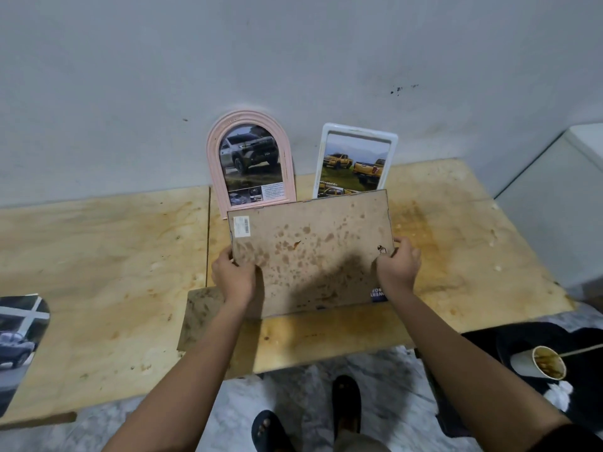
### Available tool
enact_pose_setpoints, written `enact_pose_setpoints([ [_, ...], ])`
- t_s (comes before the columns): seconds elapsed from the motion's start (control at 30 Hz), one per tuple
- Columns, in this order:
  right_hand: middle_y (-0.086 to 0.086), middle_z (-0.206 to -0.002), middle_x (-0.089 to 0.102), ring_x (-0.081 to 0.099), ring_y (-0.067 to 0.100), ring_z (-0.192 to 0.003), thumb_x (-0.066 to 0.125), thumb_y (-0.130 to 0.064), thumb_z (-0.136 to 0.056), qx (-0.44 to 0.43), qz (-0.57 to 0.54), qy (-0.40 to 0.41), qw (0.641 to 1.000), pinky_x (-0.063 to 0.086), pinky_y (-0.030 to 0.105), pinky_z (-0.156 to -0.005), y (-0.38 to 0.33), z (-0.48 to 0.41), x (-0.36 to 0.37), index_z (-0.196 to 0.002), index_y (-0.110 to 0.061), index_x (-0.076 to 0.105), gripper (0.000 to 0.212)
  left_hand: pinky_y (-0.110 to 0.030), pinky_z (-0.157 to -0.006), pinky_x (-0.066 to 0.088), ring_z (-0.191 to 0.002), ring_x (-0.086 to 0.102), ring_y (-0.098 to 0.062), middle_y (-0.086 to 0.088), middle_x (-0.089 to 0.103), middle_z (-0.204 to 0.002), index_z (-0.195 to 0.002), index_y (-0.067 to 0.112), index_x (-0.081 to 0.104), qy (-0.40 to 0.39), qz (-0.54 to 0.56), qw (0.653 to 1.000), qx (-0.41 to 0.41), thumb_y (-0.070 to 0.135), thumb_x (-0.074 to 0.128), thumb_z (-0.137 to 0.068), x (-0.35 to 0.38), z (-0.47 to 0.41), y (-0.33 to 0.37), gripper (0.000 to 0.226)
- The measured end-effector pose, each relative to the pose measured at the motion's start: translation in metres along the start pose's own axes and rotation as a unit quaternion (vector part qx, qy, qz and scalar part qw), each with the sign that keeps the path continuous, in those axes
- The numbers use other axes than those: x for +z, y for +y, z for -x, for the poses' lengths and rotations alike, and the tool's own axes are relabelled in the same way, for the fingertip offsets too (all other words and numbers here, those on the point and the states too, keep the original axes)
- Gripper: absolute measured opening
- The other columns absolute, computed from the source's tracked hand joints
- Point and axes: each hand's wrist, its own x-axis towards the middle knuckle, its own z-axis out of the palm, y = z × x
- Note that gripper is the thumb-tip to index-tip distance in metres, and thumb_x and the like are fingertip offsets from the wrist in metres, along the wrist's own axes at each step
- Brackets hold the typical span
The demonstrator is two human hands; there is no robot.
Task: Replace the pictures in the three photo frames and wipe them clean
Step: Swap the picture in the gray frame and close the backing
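I see the left hand (233, 272) and right hand (398, 264) each gripping a side of the frame (310, 252) over the counter (98, 256).

Stained brown frame (310, 252) tilted, back showing, pink arched frame (251, 158) and white frame (354, 161) upright behind

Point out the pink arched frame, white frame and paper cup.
pink arched frame (250, 164): head view, middle of its picture.
white frame (354, 161): head view, middle of its picture.
paper cup (524, 363): head view, white side wall.

Grey wall (293, 44) w/ dark specks at 1 o'clock; stained plywood table (98, 256); marbled floor (293, 402) at 6; white cabinet (554, 207) at 3.
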Motion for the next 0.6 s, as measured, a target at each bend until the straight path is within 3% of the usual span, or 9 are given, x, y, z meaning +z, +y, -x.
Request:
enact_pose_setpoints([
  [0.1, 0.016, -0.119, 0.049, 0.052, 0.027, -0.098, 0.045, -0.012, -0.094, 0.008, -0.095, 0.019, 0.995, 0.046, 0.041, -0.086, -0.015, -0.011, -0.007, -0.119, -0.009, 0.054, 0.026, -0.035, -0.086, 0.049, -0.101, 0.055, -0.018, -0.003, 0.056, -0.115, -0.119, 0.008, 0.056, 0.016, 0.112, 0.993, 0.024, 0.013, 0.057, -0.09, -0.008, -0.003, 0.029, 0.029],
  [0.2, 0.006, -0.113, 0.057, 0.056, 0.023, -0.103, 0.039, -0.02, -0.098, 0.04, -0.209, -0.002, 0.977, 0.048, 0.039, -0.089, -0.022, -0.015, -0.012, -0.115, -0.013, 0.057, 0.025, -0.026, -0.086, 0.045, -0.102, 0.052, -0.015, -0.002, 0.056, -0.111, -0.116, 0.004, 0.057, 0.032, 0.191, 0.98, 0.036, 0.015, 0.052, -0.095, -0.017, 0.001, 0.046, 0.025],
  [0.33, -0.003, -0.085, 0.054, 0.054, 0.007, -0.078, 0.033, -0.028, -0.102, 0.101, -0.405, -0.076, 0.906, 0.046, 0.015, -0.066, -0.018, -0.011, -0.016, -0.098, -0.018, 0.051, 0.022, -0.017, -0.085, 0.041, -0.102, 0.052, -0.011, -0.005, 0.06, -0.115, -0.119, 0.005, 0.059, 0.025, 0.271, 0.961, -0.034, 0.018, 0.049, -0.096, -0.022, 0.004, 0.035, 0.027],
  [0.4, -0.002, -0.075, 0.049, 0.052, 0.004, -0.061, 0.036, -0.036, -0.1, 0.151, -0.427, -0.126, 0.883, 0.043, 0.012, -0.052, -0.007, -0.011, -0.016, -0.092, -0.019, 0.053, 0.025, -0.018, -0.083, 0.043, -0.095, 0.057, -0.007, -0.008, 0.063, -0.113, -0.111, 0.009, 0.062, -0.01, 0.348, 0.932, -0.101, 0.017, 0.045, -0.098, -0.025, 0.007, 0.021, 0.022],
  [0.47, 0.001, -0.067, 0.042, 0.045, 0.003, -0.043, 0.04, -0.035, -0.099, 0.192, -0.436, -0.165, 0.864, 0.036, 0.012, -0.037, 0.006, -0.012, -0.017, -0.085, -0.017, 0.053, 0.026, -0.018, -0.085, 0.045, -0.09, 0.059, -0.004, -0.001, 0.061, -0.107, -0.106, 0.011, 0.059, -0.05, 0.443, 0.88, -0.164, 0.016, 0.04, -0.099, -0.032, 0.013, 0.011, 0.02],
  [0.53, 0.002, -0.071, 0.047, 0.047, 0.005, -0.046, 0.045, -0.028, -0.097, 0.231, -0.433, -0.179, 0.853, 0.038, 0.014, -0.04, 0.017, -0.012, -0.019, -0.088, -0.015, 0.055, 0.019, -0.023, -0.094, 0.046, -0.092, 0.061, -0.006, 0.0, 0.062, -0.105, -0.11, 0.01, 0.056, -0.084, 0.502, 0.84, -0.189, 0.017, 0.039, -0.099, -0.038, 0.016, -0.002, 0.022],
  [0.6, 0.004, -0.08, 0.056, 0.054, 0.009, -0.059, 0.049, -0.022, -0.096, 0.237, -0.399, -0.19, 0.865, 0.043, 0.018, -0.049, 0.027, -0.01, -0.021, -0.101, -0.011, 0.058, 0.015, -0.018, -0.08, 0.054, -0.083, 0.066, -0.007, -0.004, 0.064, -0.1, -0.112, 0.008, 0.056, -0.115, 0.512, 0.829, -0.192, 0.017, 0.039, -0.099, -0.045, 0.018, -0.015, 0.024],
])
